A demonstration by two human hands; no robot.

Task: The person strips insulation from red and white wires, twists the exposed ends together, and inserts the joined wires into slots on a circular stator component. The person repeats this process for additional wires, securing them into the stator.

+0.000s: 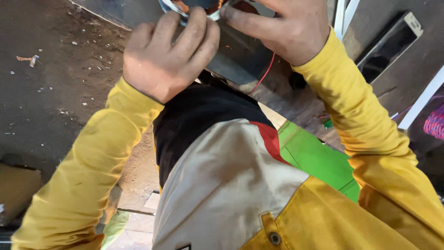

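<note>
Gripping a round copper-wound coil with pale rim (194, 6) at the near edge of the grey metal bench (236, 55): left hand (169, 55) curled over it, right hand (282, 28) pinching its side. Thin red wire (263, 74) hanging loose below. Winding visible, mostly cropped; progress indeterminate.

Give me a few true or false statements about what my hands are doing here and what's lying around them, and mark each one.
1. Both hands, left hand and right hand, are up at a round part with copper winding. True.
2. The sleeves are blue. False: yellow.
3. A thin red wire hangs below the right hand. True.
4. A phone lies left of the left hand. False: it lies to the right.
</note>
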